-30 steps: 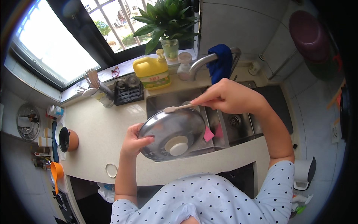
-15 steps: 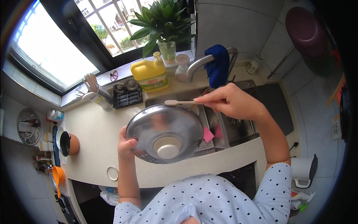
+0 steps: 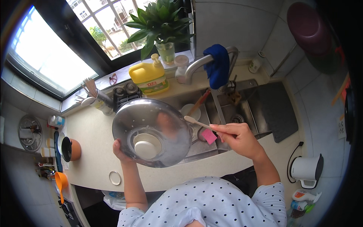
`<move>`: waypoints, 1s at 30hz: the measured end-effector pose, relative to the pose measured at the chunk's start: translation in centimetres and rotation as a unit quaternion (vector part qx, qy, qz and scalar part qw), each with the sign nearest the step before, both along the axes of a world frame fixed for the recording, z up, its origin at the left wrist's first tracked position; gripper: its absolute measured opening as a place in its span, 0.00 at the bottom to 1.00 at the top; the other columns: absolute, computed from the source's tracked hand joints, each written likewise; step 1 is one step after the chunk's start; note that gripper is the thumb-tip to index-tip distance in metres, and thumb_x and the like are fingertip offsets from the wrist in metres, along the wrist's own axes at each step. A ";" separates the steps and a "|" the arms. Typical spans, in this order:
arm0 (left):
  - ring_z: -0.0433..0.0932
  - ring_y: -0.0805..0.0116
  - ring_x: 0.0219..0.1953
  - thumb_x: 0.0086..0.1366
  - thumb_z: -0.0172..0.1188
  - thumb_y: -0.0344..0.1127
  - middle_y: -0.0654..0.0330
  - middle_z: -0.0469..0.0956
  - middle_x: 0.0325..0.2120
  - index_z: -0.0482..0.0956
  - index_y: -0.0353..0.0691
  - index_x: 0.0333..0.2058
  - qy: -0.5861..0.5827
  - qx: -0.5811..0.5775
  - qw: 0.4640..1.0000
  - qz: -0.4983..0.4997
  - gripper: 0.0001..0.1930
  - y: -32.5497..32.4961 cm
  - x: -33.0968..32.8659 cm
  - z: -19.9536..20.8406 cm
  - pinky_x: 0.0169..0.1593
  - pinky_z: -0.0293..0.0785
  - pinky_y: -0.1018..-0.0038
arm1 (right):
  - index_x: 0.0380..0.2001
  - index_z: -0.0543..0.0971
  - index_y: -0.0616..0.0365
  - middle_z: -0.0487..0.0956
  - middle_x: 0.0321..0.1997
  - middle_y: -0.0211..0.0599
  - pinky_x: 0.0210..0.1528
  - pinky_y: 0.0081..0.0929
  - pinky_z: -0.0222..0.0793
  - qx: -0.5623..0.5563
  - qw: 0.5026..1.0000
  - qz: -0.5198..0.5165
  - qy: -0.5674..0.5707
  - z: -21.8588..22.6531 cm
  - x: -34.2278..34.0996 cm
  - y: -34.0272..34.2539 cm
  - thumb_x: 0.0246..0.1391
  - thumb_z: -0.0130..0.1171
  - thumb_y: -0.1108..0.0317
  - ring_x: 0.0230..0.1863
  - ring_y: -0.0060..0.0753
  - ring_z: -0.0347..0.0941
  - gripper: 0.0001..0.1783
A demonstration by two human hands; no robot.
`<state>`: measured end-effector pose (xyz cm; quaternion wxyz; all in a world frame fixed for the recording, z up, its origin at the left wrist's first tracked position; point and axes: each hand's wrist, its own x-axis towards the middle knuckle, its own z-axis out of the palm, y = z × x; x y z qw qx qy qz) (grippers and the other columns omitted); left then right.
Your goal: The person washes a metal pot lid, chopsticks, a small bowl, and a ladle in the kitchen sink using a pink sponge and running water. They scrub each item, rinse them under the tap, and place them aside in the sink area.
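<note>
A round steel pot lid [image 3: 166, 140] with a pale knob [image 3: 145, 150] is held tilted over the counter and the left sink basin. My left hand [image 3: 123, 152] is closed on its lower left rim, most fingers hidden behind it. In my right hand [image 3: 240, 140] a slim beige toothbrush [image 3: 199, 123] is pinched by the handle. Its head meets the lid's right rim in the picture; whether they touch I cannot tell, and no bristles show. Below the brush lies a pink sponge [image 3: 208, 136] in the sink.
The steel sink [image 3: 249, 108] holds a white bowl [image 3: 192, 111] and a red-handled tool [image 3: 199, 103]. A blue cloth [image 3: 217, 66] hangs on the faucet [image 3: 196, 65]. Behind the lid stand a yellow jug [image 3: 149, 78] and a utensil holder [image 3: 102, 102]. A white ring [image 3: 110, 177] lies on the counter.
The lid has moved left and turned. My right hand has come down and toward me, taking the toothbrush from the lid's top edge to its right side.
</note>
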<state>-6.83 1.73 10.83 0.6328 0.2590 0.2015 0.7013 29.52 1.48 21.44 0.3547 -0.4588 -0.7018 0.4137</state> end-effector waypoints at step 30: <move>0.67 0.59 0.52 0.60 0.50 0.35 0.53 0.69 0.49 0.67 0.34 0.48 -0.160 -0.233 0.955 0.092 0.18 3.2 5.5 2.3 0.59 0.58 0.60 | 0.48 0.73 0.49 0.68 0.19 0.36 0.22 0.33 0.66 0.105 0.966 -0.128 -0.198 -4.3 -4.4 -4.9 0.45 0.53 0.77 0.19 0.41 0.68 0.24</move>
